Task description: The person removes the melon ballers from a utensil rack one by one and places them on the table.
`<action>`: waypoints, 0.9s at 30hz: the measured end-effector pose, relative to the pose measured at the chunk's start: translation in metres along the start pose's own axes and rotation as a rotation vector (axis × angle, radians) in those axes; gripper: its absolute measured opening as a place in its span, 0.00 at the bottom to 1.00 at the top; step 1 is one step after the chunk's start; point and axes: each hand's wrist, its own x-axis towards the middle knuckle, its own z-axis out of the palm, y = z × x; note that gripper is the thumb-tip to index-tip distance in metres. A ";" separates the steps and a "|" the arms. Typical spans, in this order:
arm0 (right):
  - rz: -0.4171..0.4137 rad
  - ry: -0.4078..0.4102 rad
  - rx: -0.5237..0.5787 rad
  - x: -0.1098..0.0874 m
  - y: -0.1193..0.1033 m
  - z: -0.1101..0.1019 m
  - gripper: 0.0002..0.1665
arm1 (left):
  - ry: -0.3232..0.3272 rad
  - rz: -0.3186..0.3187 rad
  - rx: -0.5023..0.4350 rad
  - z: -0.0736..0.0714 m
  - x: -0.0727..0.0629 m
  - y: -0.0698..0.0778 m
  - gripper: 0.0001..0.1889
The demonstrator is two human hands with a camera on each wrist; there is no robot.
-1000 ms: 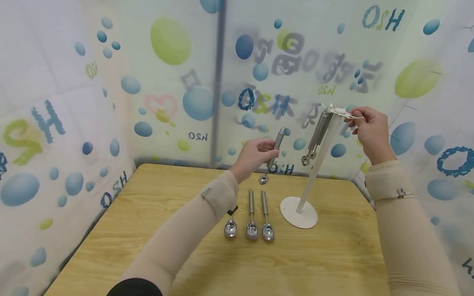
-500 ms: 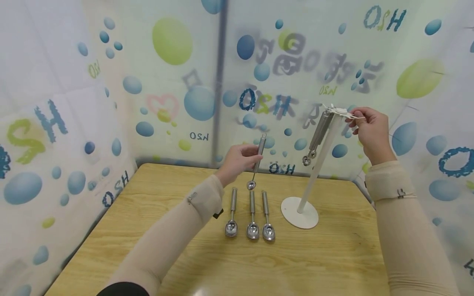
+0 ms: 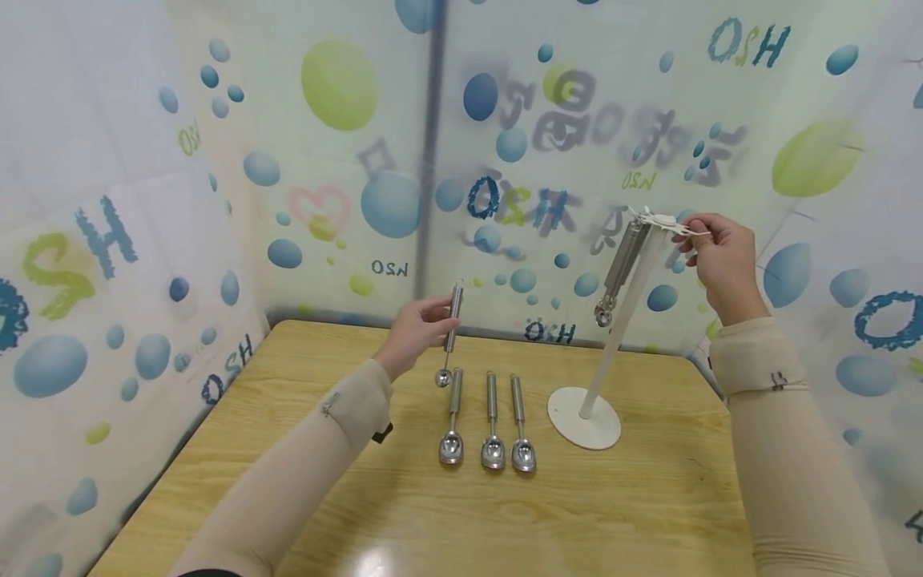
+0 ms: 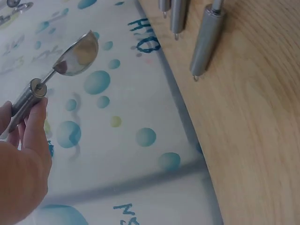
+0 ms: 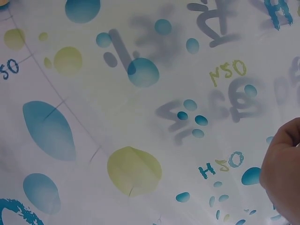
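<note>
My left hand (image 3: pixel 414 335) pinches the steel handle of an ice cream scoop (image 3: pixel 452 324), its bowl end down, above the table's back left part. In the left wrist view the rounded bowl of this scoop (image 4: pixel 80 55) shows clearly beyond the fingers. At the right, my right hand (image 3: pixel 724 260) holds a prong of the white hanging stand's top (image 3: pixel 659 218) between thumb and fingers. Several metal utensils with steel handles (image 3: pixel 622 268) hang close together from the stand's left side. In the right wrist view only part of the right hand (image 5: pixel 286 171) appears.
Three scoops lie in a row on the wooden table (image 3: pixel 591 513): a left scoop (image 3: pixel 452 445), a middle scoop (image 3: pixel 493 450) and a right scoop (image 3: pixel 523 454). The stand's round white base (image 3: pixel 566 417) is right of them. Patterned curtain walls (image 3: pixel 346 264) enclose the table.
My left hand has moved left and slightly down with the scoop, away from the stand, uncovering the left scoop's handle. My right hand stays on the stand's top. The hanging utensils swing slightly.
</note>
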 end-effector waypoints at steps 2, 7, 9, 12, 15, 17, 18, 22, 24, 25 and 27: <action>-0.004 0.004 -0.005 0.000 0.000 0.000 0.14 | 0.015 -0.009 0.008 -0.005 -0.002 -0.006 0.23; 0.002 0.008 -0.011 -0.002 -0.002 0.000 0.14 | 0.037 -0.031 0.027 -0.014 -0.008 -0.017 0.22; 0.007 0.009 -0.007 -0.002 -0.002 0.000 0.13 | 0.035 -0.041 0.047 -0.017 -0.010 -0.022 0.22; 0.012 0.011 0.002 -0.002 -0.002 0.000 0.13 | 0.031 -0.060 0.070 -0.021 -0.012 -0.029 0.23; 0.014 0.010 0.007 -0.002 -0.002 0.000 0.13 | 0.029 -0.091 0.087 -0.025 -0.015 -0.036 0.24; 0.014 0.009 0.005 -0.001 -0.001 0.001 0.13 | 0.033 -0.118 0.095 -0.026 -0.017 -0.041 0.24; 0.015 0.009 0.003 -0.001 -0.001 0.001 0.13 | 0.033 -0.128 0.101 -0.027 -0.017 -0.043 0.23; 0.017 0.007 -0.005 -0.002 -0.001 0.001 0.14 | 0.027 -0.152 0.112 -0.029 -0.018 -0.054 0.22; 0.018 0.006 -0.004 -0.002 -0.001 0.001 0.14 | 0.022 -0.163 0.115 -0.030 -0.017 -0.059 0.22; 0.018 0.006 -0.002 -0.002 -0.001 0.001 0.14 | 0.021 -0.174 0.115 -0.030 -0.017 -0.062 0.22; 0.018 0.008 0.006 -0.003 -0.001 0.001 0.14 | 0.025 -0.201 0.116 -0.029 -0.017 -0.067 0.21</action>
